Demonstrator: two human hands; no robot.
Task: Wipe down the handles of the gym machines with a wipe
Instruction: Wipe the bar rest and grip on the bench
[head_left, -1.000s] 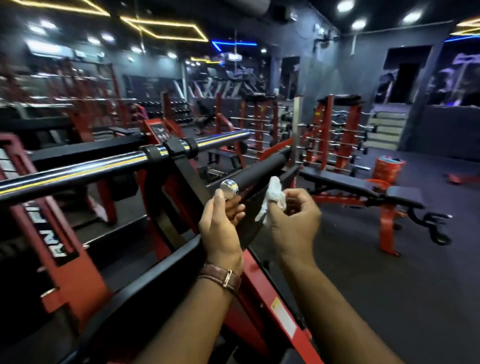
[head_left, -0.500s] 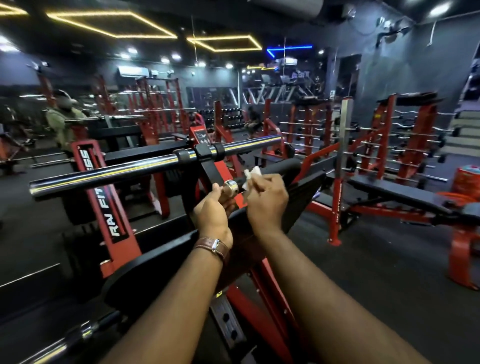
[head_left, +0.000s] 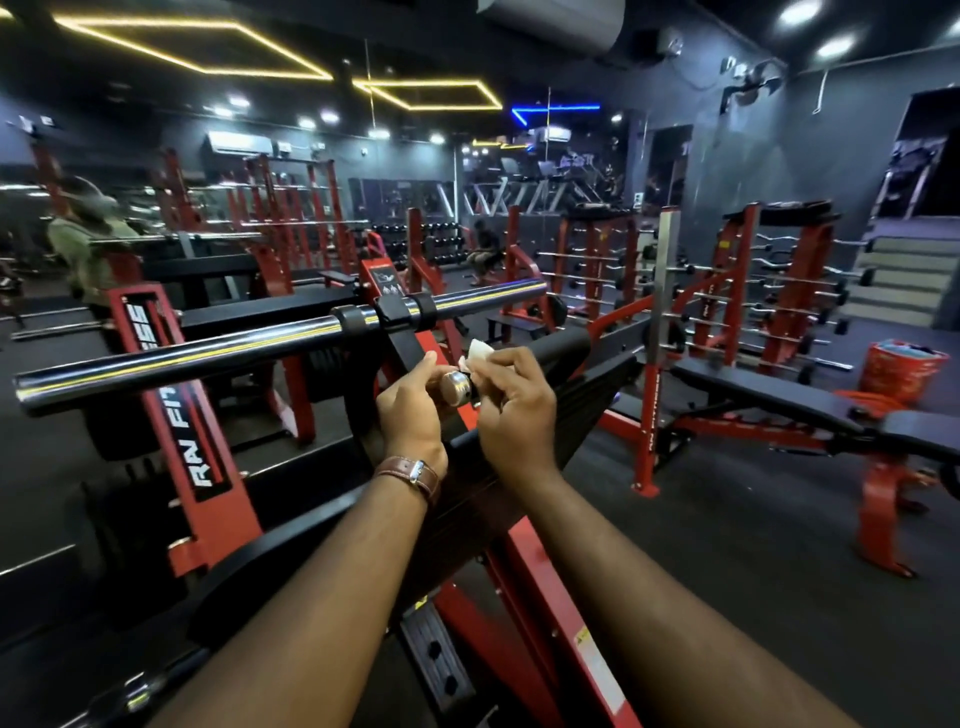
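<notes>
A dark gym floor spreads out beyond my hands, rows of red steel racks under yellow strip lights. My left hand (head_left: 413, 410) curls round the near end of the black padded machine handle (head_left: 563, 348), fingers just beside its shiny chrome end cap (head_left: 456, 388). My right hand (head_left: 511, 402) pinches the small white crumpled wipe (head_left: 479, 354) against the handle just past the cap, so the wipe sits between my fingertips and the grip, touching it.

As I judge it, I am at the start of this handle: the wipe is at the cap end and the long black stretch running away from my grip looks yet to be rubbed (I cannot tell clean from dirty in this light). The long chrome barbell (head_left: 260, 345) above and left of my hands, and the other machines well beyond, would be left to do.

On the red upright (head_left: 171, 395) to the left of my grip, white letters read "RN FIT", the rest blurred. A small warning sticker below my forearms is unreadable.
</notes>
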